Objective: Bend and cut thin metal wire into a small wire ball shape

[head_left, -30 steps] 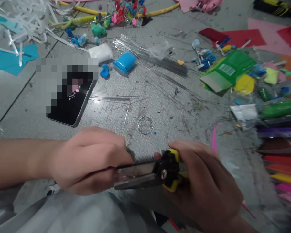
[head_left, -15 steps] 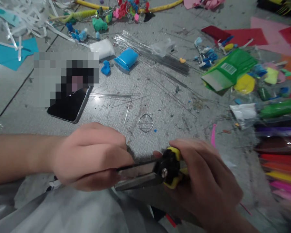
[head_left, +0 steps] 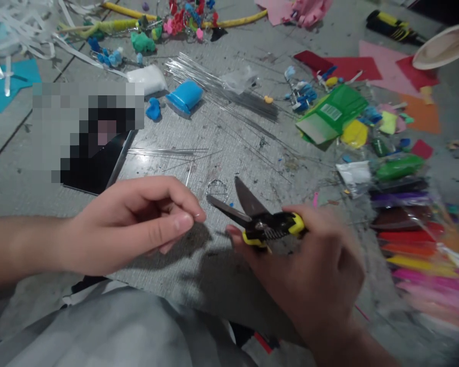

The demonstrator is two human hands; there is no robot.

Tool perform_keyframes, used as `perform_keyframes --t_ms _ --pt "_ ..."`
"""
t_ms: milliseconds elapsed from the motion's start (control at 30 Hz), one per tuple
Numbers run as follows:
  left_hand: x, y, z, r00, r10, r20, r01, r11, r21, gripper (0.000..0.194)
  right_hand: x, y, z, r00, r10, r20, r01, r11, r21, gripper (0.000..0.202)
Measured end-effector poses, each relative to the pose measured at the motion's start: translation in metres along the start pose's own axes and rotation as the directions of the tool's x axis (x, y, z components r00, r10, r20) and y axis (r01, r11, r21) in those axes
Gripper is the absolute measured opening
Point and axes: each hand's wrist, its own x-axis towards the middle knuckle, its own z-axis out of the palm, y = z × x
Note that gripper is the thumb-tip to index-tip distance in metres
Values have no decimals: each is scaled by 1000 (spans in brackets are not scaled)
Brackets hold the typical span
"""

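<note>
My left hand (head_left: 137,224) pinches thumb against fingertips; a tiny pale tip shows there, too small to name. In my right hand (head_left: 309,270) are snips (head_left: 263,224) with black-and-yellow handles, their two blades apart and pointing up and left toward my left fingertips without touching them. Just beyond the blades, a small wire ring (head_left: 217,191) with wires across it lies on the grey surface. Several thin straight wires (head_left: 164,152) lie behind my left hand, beside the phone (head_left: 95,173), which is partly blurred out.
A bundle of wires (head_left: 252,102) lies farther back, near a blue clay packet (head_left: 185,97) and a white packet (head_left: 147,80). On the right are a green pouch (head_left: 332,114), coloured clay packs (head_left: 416,244) and paper pieces (head_left: 352,69). White strips (head_left: 26,30) pile up at the far left.
My hands have moved apart. The snips have swung upward away from my left hand, and their blades have spread wider. My left hand has turned to show its thumb and fingertips.
</note>
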Motion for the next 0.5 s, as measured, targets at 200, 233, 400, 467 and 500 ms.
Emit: perform_keyframes --t_ms 200,233,400,467,500 --pt "-3 -4 -1 991 -126 32 130 980 -153 28 7 -2 -24 1000 -13 28 14 999 -32 59" --pt "-4 -6 -1 988 -149 29 152 972 -178 33 7 -1 -30 999 -13 41 14 1000 -14 55" --pt "-5 -8 -1 976 -217 30 218 948 -233 29 1 -3 -57 945 -77 317 60 996 64 11" --pt "-6 -7 0 973 -228 38 230 939 -255 28 -1 -9 -61 974 24 227 -46 994 96 7" --pt "-6 -7 0 976 -216 39 219 940 -260 27 -1 -11 -62 973 90 214 -115 988 106 12"
